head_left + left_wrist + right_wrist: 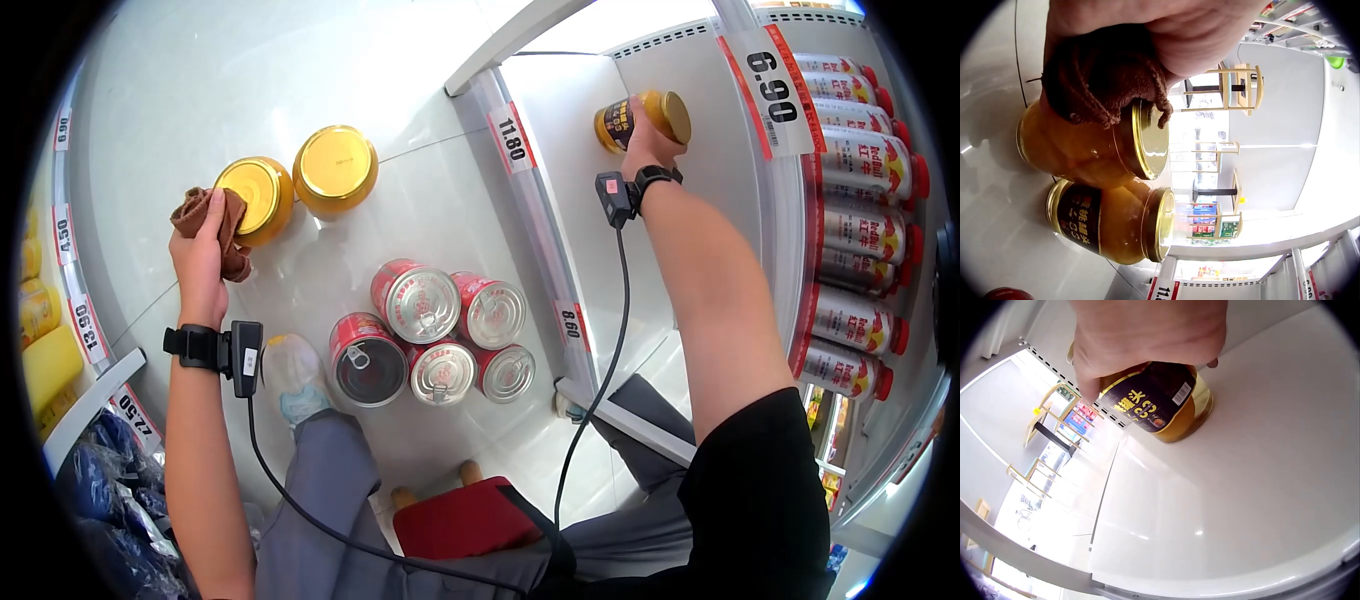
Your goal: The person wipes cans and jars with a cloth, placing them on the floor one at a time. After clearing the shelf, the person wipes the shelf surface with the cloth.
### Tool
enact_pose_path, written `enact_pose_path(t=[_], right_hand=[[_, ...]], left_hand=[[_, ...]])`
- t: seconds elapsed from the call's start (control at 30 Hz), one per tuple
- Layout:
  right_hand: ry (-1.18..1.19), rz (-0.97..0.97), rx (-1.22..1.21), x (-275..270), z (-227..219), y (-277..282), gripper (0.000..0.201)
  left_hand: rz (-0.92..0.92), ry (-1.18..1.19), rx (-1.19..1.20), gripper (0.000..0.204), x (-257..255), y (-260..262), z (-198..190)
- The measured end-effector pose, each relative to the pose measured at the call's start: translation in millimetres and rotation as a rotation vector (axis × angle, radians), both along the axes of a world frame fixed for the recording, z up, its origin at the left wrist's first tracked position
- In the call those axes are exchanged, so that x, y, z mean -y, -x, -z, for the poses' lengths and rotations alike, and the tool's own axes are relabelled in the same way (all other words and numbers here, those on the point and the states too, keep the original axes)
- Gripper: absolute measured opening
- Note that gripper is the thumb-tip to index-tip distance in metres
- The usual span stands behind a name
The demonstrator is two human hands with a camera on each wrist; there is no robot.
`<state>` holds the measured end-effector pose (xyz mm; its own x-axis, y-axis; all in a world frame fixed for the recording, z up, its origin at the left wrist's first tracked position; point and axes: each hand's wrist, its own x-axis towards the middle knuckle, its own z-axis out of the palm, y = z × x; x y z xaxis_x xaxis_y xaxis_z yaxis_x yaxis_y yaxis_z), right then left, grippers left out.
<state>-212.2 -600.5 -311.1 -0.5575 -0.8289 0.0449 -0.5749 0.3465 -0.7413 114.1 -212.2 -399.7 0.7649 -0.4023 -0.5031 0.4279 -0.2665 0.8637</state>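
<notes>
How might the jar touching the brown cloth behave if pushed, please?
The jar seems fairly steady, standing upright, but could roll if toppled, its body being round. It may feel heavy, since amber contents show inside.

They wear a blk short sleeve [755, 490], btm R of the frame, & grey trousers [330, 490] along the btm. Left wrist, L side of frame: blk band [195, 348] w/ boxy blk unit [241, 350], sm. pale label, thin blk cable [300, 508] trailing to btm ctr. Right wrist, upper R: similar dark strap [655, 174], blk module [613, 203], sm. pinkish label, dark cord [624, 290]. Shoe [292, 365], lower L of ctr: whitish w/ pale-blue area.
</notes>
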Motion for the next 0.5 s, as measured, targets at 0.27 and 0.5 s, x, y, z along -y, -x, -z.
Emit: enact_pose_path(t=[0.27, 0.5], right_hand=[[0.192, -0.313, 0.296, 29.2, 31.5, 43.0, 0.105], [0.009, -0.419, 0.494, -41.9, 8.2, 49.4, 0.073]], left_hand=[[-0.109, 0.106, 0.146, 0.036, 3.3, 0.1, 24.1], [-0.103, 0.167, 0.159, 0.043, 3.5, 1.9, 19.0]])
